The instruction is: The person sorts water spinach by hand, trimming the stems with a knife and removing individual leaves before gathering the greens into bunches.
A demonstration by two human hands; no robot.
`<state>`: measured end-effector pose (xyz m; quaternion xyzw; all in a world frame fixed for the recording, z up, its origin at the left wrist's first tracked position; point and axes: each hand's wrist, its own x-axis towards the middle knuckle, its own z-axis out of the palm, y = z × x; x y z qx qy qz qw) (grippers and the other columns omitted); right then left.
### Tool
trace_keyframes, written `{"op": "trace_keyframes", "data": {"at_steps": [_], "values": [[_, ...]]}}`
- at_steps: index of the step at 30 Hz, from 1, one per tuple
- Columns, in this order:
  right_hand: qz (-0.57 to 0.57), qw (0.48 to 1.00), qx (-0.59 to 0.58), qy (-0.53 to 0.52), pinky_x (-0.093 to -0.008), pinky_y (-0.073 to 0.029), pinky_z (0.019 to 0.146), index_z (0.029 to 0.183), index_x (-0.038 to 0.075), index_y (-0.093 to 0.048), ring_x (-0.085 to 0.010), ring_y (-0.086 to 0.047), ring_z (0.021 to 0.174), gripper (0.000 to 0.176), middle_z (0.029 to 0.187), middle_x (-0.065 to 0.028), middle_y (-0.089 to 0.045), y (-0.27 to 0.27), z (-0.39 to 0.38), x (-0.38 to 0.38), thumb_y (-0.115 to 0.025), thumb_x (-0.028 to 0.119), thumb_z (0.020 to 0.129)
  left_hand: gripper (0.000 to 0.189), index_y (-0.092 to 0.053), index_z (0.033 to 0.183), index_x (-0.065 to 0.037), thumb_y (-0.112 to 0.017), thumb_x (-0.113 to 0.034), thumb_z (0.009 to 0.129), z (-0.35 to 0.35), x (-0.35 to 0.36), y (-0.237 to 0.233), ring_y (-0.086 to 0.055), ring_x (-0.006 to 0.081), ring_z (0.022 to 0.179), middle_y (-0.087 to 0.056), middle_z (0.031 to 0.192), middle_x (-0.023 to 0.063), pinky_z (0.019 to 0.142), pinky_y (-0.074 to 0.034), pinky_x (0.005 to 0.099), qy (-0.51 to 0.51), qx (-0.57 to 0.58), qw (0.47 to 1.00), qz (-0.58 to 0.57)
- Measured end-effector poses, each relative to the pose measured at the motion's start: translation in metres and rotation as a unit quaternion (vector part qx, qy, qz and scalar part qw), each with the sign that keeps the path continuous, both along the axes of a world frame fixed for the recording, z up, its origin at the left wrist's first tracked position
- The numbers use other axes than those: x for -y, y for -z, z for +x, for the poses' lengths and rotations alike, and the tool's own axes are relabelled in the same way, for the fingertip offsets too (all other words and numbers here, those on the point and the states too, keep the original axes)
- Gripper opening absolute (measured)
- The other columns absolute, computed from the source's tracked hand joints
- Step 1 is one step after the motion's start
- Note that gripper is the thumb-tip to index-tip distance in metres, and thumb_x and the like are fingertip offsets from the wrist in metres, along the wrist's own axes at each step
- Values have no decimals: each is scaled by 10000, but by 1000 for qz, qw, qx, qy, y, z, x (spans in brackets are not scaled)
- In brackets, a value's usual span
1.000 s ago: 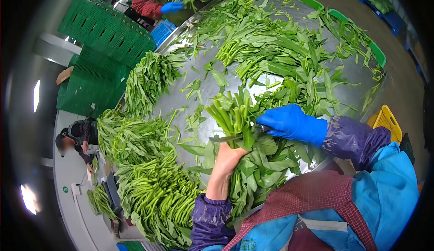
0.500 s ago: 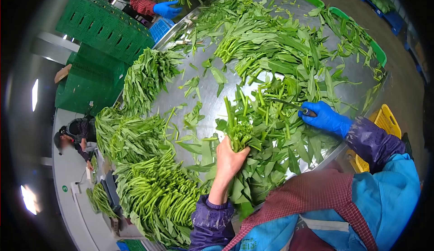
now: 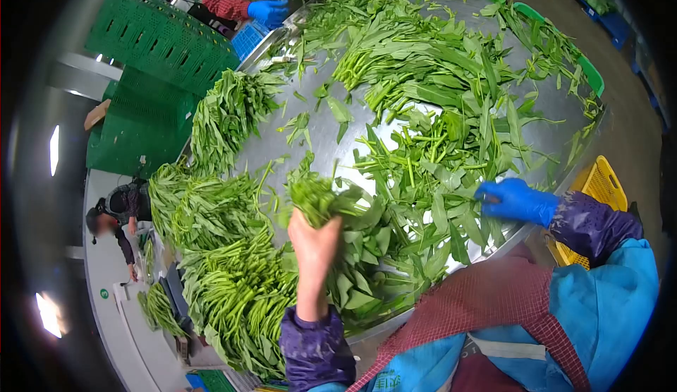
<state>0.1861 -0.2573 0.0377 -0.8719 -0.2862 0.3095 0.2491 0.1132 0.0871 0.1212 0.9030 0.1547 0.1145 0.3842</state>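
My bare left hand [image 3: 315, 240] is closed around a bunch of water spinach [image 3: 314, 194], blurred by motion, its leaves hanging down below the hand. It is above the metal table, just right of stacked bunches [image 3: 236, 297] with stems facing me. My right hand [image 3: 520, 201], in a blue glove, is curled closed at the table's near right edge, over loose greens [image 3: 430, 180]. The knife seen in its grip half a second ago is hidden now. Farther off lies a large heap of uncut water spinach [image 3: 430, 67].
The metal table [image 3: 271, 145] carries scattered leaves. Green crates [image 3: 162, 39] stand at the far left, and a yellow basket [image 3: 605, 186] is beside the table at right. Across the table, a co-worker's blue-gloved hand [image 3: 268, 13] is near a blue crate [image 3: 248, 39]. Another person [image 3: 116, 212] works at left.
My left hand has moved left with the bunch, away from the loose greens. My right hand has shifted slightly right and down, and the knife has gone out of sight.
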Motion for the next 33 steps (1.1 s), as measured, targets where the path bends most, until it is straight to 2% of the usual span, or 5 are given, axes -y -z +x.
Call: {"op": "trace_keyframes", "data": {"at_steps": [8, 11, 20, 29, 33], "values": [[330, 942, 24, -57, -353, -262, 1019, 1369, 14, -77, -272, -334, 1231, 929, 1345, -184, -313, -34, -3, -97, -667, 361, 741, 266, -532, 946, -7, -629, -15, 699, 45, 5, -22, -568, 138, 701, -579, 838, 45, 623, -466, 265, -5, -73, 948, -310], [554, 758, -343, 38, -294, -298, 983, 1367, 15, -125, -174, -383, 1163, 852, 1303, -104, -380, -29, -17, -148, -682, 222, 758, 257, -529, 965, -1, -621, -5, 726, 67, 17, -20, -583, 159, 714, -583, 842, 60, 614, -489, 277, 21, -16, 891, -453], [434, 626, -627, 160, -273, -429, 868, 1193, 36, -479, -148, -562, 960, 472, 1107, -84, -569, -32, -10, -145, -517, 351, 842, 922, -164, 1323, 72, -695, -377, 717, 36, 16, -13, -354, 271, 1205, -318, 1318, 230, 996, -292, 352, 31, -188, 927, -324], [555, 705, -373, 236, -307, -291, 1002, 1309, 55, -330, -138, -380, 1175, 570, 1303, -72, -384, -21, -28, -159, -542, 327, 855, 628, -384, 1188, 51, -726, -189, 719, -6, 58, 29, -557, 172, 947, -583, 1054, 117, 894, -399, 300, 45, -299, 834, -461], [556, 558, -544, 290, -306, -307, 991, 1292, 58, -368, -166, -423, 1148, 480, 1259, -73, -446, -18, -26, -159, -467, 297, 888, 616, -384, 1187, 50, -727, -102, 698, -12, 60, 52, -561, 194, 933, -581, 1035, 135, 860, -430, 313, 7, -281, 833, -476]]}}
